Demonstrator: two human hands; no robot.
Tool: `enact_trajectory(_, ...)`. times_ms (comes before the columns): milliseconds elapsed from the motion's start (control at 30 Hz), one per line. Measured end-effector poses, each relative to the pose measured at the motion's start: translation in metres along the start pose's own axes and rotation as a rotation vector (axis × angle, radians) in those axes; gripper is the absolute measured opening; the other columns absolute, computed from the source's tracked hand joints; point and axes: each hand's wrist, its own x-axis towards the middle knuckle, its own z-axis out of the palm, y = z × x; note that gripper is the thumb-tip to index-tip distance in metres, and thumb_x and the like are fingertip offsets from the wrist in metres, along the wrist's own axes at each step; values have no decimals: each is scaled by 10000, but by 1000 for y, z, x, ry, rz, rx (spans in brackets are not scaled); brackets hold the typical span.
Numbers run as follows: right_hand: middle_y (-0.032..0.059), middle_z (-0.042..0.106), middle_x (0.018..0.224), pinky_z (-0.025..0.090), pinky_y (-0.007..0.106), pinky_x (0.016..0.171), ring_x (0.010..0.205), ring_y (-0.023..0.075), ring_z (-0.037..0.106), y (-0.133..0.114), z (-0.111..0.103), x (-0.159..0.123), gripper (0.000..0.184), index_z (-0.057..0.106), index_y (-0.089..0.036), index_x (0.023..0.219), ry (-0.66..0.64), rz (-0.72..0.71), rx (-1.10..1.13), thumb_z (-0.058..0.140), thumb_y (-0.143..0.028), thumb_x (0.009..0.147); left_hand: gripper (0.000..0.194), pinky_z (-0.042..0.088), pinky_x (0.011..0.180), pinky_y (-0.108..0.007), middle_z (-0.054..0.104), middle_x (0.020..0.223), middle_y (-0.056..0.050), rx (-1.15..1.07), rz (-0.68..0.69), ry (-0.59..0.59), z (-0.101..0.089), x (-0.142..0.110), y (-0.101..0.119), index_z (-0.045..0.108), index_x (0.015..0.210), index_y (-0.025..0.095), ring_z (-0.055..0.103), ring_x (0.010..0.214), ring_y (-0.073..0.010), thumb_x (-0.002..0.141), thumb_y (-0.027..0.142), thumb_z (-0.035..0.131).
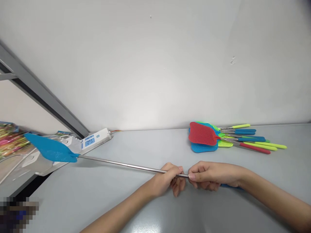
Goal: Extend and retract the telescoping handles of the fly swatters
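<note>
A blue fly swatter [54,149] with a long metal telescopic rod stretches from the left side to the middle of the table. My left hand [167,179] is closed round the rod, its thumb lying along the top. Just to the right, my right hand [209,175] pinches the rod's lower part between thumb and fingers. A bit of the blue handle shows beneath the right wrist; the rest of it is hidden by that hand. The swatter's flat head is tilted and lifted over the table's left edge.
Several red, blue and green fly swatters [202,134] lie piled by the wall at the back right, handles pointing right. A white power strip [96,140] with plugs and cables sits at the left. Colourful packages [12,139] and a grey metal frame [46,89] stand beyond.
</note>
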Motion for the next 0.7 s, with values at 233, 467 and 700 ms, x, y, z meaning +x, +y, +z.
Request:
enact_trajectory(233, -63, 282, 517, 148, 172, 392, 426, 33, 201, 1, -3, 2, 404, 485, -146, 721, -19, 17, 11, 465, -549, 718, 496, 295, 473, -227, 425, 339, 6, 9, -31, -9, -1, 1, -1, 540, 469, 117, 405, 378, -93, 830, 315, 264)
enact_trajectory(467, -61, 293, 519, 145, 176, 391, 422, 31, 206, 0, -4, 1, 403, 493, -145, 728, -17, 14, -1, 458, -546, 725, 514, 299, 465, -219, 440, 357, 4, 65, -32, 14, 0, 1, 1, 526, 468, 121, 402, 378, -89, 831, 369, 261)
enact_trajectory(700, -66, 281, 505, 126, 180, 383, 413, 29, 188, -1, -4, 0, 408, 486, -144, 710, -29, 16, 22, 469, -551, 714, 517, 329, 472, -206, 439, 355, 13, 97, -33, 42, 1, 1, 0, 511, 462, 128, 403, 383, -88, 833, 373, 247)
